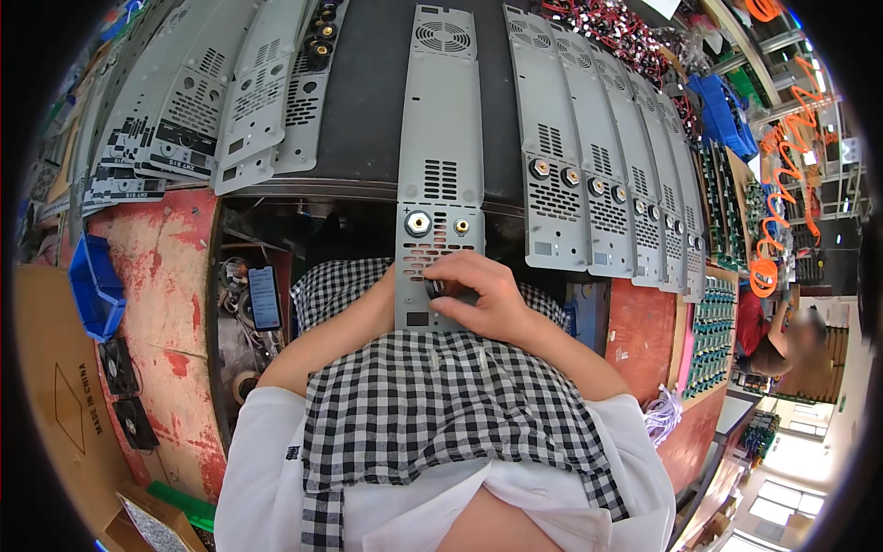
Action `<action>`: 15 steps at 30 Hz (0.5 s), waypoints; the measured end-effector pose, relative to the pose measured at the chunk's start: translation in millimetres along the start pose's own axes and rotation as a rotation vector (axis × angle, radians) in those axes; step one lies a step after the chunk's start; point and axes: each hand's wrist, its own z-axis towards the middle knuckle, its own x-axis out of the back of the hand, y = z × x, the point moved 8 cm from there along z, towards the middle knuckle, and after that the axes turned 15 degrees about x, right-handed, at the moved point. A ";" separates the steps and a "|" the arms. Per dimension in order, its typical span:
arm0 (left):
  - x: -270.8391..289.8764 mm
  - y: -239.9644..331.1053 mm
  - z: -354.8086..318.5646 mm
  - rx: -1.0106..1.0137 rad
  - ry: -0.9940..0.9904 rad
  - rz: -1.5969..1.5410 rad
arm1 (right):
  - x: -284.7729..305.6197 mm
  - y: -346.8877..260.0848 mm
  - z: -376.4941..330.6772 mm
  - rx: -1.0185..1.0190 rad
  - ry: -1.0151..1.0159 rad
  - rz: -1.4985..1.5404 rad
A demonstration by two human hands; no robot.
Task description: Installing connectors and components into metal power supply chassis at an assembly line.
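Note:
A long grey metal panel [444,120] lies lengthwise before me, its near end over my lap. It has a round fan grille at the far end, vent slots and a small rectangular cutout near me. Two brass-centred terminals sit in it: a larger one with a white ring [418,224] and a smaller one [462,226]. My right hand [483,293] rests over the near end, thumb and fingers closed around a small dark round part [433,287] at the panel's face. Behind the panel's left edge goes my left hand [388,293]; its fingers are hidden underneath.
Similar panels with terminals [593,156] lean in a row at right; more panels [184,110] overlap at left. A blue bin [96,287] hangs at left, another blue bin [723,112] stands far right. A phone [265,298] lies in the opening below the bench [368,92].

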 end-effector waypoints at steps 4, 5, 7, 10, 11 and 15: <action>6.7 3.6 -17.7 -0.077 -0.048 0.036 | 2.2 -0.4 3.9 0.000 -0.049 -0.039; 16.8 -0.5 -16.3 -0.082 -0.049 0.037 | 7.4 3.6 5.4 -0.057 -0.056 -0.043; -7.7 4.1 -34.8 -0.092 -0.136 -0.170 | 21.1 6.9 13.3 -0.134 -0.071 -0.107; -10.8 3.7 -36.5 -0.083 -0.227 -0.160 | 36.6 5.2 39.5 -0.126 -0.177 -0.350; -13.5 3.4 -37.6 -0.078 -0.218 -0.166 | 35.3 6.2 46.7 -0.050 -0.296 -0.577; -24.1 6.0 -41.1 -0.056 -0.273 -0.041 | 13.3 20.3 51.7 0.032 -0.748 -0.868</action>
